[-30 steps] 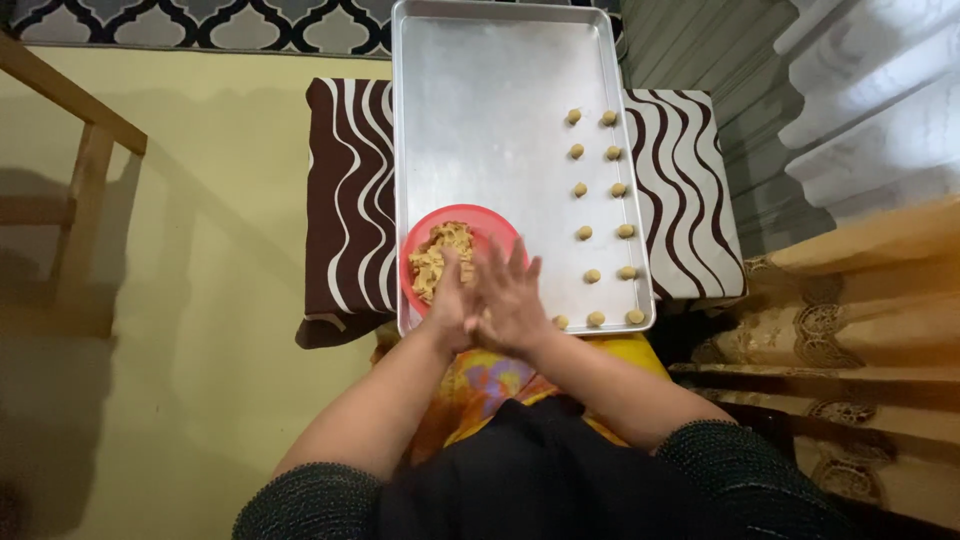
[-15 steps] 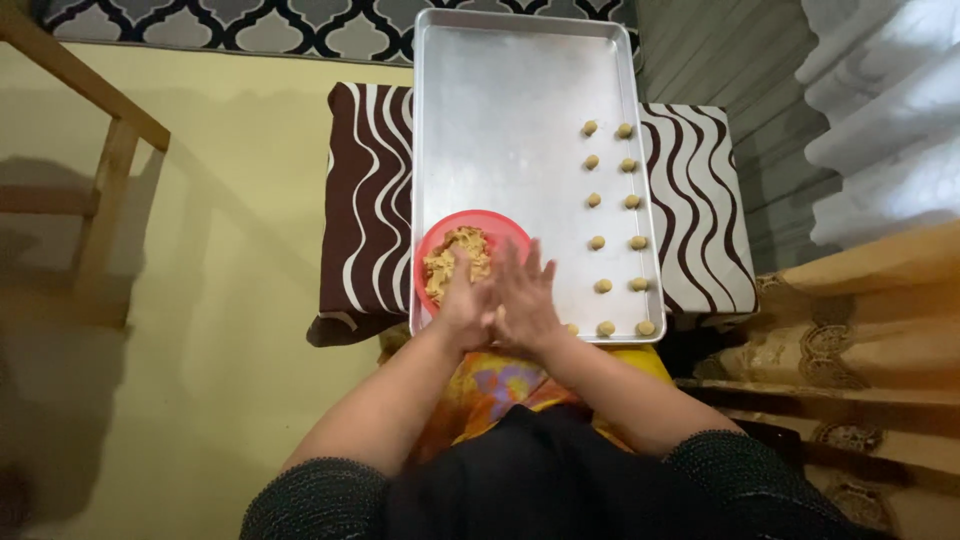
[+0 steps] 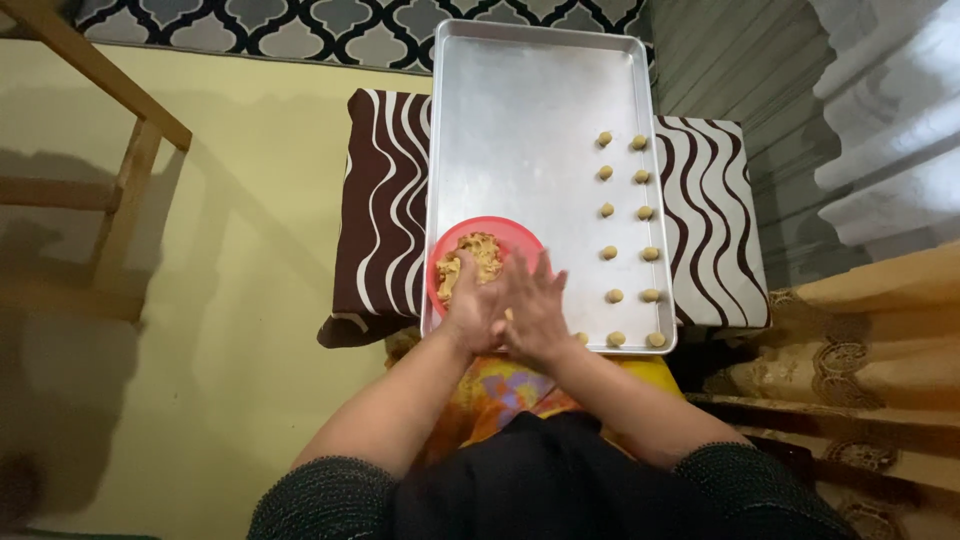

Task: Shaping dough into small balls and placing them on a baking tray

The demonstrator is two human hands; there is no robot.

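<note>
My left hand [image 3: 470,312] and right hand [image 3: 535,312] were pressed palm to palm, fingers stretched flat, over the near edge of the red bowl [image 3: 455,240] of crumbly tan dough [image 3: 475,262]; I could not tell whether anything lay between the palms. The bowl sat on the long silver baking tray [image 3: 520,130], at its near left corner. Small dough balls [image 3: 608,213] stood in two neat rows along the tray's right side. The tray rested on a low table under a brown cloth with white wavy stripes [image 3: 385,200].
</note>
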